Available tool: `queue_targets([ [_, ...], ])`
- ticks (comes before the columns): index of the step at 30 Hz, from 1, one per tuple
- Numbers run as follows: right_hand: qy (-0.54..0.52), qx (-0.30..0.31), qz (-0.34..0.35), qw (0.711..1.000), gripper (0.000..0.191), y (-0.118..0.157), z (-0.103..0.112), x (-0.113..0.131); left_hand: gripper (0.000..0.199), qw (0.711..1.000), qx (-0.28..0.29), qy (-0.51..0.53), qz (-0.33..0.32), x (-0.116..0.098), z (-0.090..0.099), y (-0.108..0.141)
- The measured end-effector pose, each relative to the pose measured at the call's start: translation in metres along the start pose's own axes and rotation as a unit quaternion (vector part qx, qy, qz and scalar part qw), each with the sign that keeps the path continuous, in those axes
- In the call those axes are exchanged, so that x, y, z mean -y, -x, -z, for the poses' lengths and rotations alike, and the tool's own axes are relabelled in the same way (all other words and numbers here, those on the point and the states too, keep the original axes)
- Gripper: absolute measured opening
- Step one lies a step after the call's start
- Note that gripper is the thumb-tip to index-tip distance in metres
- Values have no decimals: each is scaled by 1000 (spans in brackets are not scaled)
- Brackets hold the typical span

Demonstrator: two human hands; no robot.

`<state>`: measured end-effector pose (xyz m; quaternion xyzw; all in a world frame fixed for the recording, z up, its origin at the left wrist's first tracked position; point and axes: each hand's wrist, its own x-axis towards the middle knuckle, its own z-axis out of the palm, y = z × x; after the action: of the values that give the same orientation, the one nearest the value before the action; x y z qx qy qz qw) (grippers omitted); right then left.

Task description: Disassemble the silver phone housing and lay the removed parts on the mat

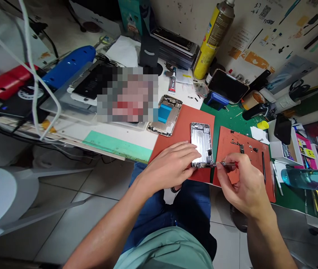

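An opened phone housing (201, 140), bare silver metal inside, lies on the left orange-red mat (173, 145). My left hand (173, 164) holds it, fingers across its lower left part and thumb near the bottom edge. In my right hand (241, 183) is a slim screwdriver (228, 164) with a red end, pinched between thumb and fingers. It lies nearly level, its tip pointing left at the housing's lower right corner. Whether the tip sits in a screw is too small to tell. Up and left is a second phone housing (173, 119) with a blue sticker (164, 113).
A second orange-red mat (223, 149) carries small phone parts (241, 148) and a black stick (263, 166). Behind stand a yellow spray can (213, 37) and a phone on a blue stand (217, 101). A teal bottle (307, 179) lies right; white cables (37, 82) hang left.
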<state>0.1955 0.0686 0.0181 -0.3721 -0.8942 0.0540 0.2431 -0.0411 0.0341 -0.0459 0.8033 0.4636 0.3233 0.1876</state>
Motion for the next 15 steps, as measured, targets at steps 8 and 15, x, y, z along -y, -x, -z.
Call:
queue_targets([
  [8,11,-19,20,1000,14,-1,-3,-2,32,1000,9,-3,-1,-1,2,0],
  [15,3,-27,-3,1000,14,0,-3,-1,29,1000,5,-2,-4,0,1,1],
])
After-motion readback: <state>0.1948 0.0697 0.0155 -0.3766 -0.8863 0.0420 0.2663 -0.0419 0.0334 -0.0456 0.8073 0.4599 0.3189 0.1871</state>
